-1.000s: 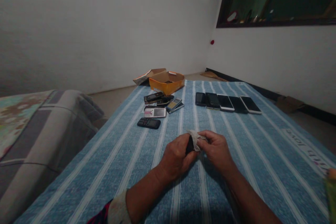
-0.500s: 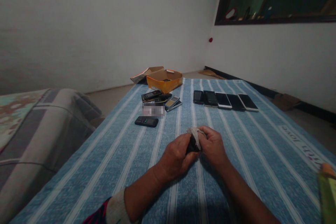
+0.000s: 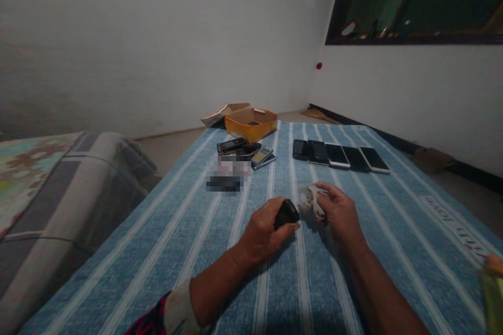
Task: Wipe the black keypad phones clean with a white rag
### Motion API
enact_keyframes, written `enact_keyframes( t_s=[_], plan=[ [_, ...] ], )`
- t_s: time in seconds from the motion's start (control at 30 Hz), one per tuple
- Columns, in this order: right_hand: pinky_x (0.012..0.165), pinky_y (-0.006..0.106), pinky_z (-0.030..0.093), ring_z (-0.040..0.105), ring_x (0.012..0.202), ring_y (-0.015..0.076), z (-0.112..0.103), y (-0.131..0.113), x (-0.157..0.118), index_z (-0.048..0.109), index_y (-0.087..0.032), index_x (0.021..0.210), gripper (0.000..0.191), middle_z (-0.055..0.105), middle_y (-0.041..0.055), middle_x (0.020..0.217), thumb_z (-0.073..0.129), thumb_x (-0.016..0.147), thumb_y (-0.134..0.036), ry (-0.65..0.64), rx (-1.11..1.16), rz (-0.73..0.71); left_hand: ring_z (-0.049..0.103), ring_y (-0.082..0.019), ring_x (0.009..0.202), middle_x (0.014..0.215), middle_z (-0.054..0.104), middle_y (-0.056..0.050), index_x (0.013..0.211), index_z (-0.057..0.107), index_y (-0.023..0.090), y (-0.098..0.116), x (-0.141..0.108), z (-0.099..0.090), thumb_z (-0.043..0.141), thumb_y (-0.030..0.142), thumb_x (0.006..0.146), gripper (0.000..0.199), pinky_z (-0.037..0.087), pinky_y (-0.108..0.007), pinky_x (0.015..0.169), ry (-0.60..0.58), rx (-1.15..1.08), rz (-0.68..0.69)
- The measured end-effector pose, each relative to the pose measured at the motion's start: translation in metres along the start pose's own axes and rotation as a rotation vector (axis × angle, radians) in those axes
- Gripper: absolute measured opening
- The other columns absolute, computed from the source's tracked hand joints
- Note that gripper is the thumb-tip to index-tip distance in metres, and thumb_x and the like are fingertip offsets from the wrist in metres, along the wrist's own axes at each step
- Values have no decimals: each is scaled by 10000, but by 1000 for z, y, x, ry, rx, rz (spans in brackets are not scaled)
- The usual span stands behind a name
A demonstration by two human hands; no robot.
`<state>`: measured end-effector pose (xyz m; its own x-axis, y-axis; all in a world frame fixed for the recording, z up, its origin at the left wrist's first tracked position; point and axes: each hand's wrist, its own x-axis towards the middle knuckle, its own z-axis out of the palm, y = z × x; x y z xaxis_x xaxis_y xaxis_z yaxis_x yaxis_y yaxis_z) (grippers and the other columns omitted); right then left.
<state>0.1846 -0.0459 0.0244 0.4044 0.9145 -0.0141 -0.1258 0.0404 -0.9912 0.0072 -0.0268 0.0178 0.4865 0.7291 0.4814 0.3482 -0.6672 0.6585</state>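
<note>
Handset [image 3: 286,214] in the left hand [image 3: 257,233], crumpled white wad [image 3: 314,201] in the right hand [image 3: 341,214] — the two just apart.

At left, a loose pile of phones [image 3: 232,144] lies in front of an open orange box [image 3: 251,132], partly blurred out. Nearer, the left fingers are closed round the dark handset, one end jutting out toward the right. Just beside it, the right fingers pinch the wad, tissue or cloth, I cannot tell which. Farther right, a row of phones [image 3: 338,156] lies on the striped cover [image 3: 168,272]. The step looks like wiping; to do it well, grip the handset firmly away from the exposed end, bunch the wad into a snug pad, and rub lightly along the edges — turning the handset to reach the sides the palm covers.
</note>
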Motion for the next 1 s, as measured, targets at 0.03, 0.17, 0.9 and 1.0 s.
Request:
enact_keyframes(
  t_s=[0.03,0.17,0.9,1.0],
  plan=[
    [340,189,316,456,385,92,1,-2,-1,654,-148,939,334,584,-34,551,683,678,-356,16,-11,-19,597,-176,803,881,644,-43,966,582,174,1,0,0,624,290,802,206,486,-306,738,-1,-12,4],
    [442,217,401,506,479,103,6,-7,-12,693,-157,863,221,606,-15,609,647,732,-330,-66,-98,-141,601,-178,830,914,651,-48,1004,579,175,1,-1,2,627,283,802,235,489,-309,761,-5,-57,8],
    [643,231,452,616,698,126,16,-4,-28,662,-191,899,124,668,9,791,547,870,-156,-450,-482,-692,595,-158,711,781,617,-17,890,571,163,-3,-14,8,590,192,747,147,493,-281,678,47,58,-27],
    [601,212,439,601,646,114,22,-5,-30,640,-186,871,124,653,0,746,517,882,-173,-433,-506,-715,582,-142,688,763,612,0,863,577,167,-2,-16,2,613,197,740,132,472,-261,662,26,-8,-60]
  ],
)
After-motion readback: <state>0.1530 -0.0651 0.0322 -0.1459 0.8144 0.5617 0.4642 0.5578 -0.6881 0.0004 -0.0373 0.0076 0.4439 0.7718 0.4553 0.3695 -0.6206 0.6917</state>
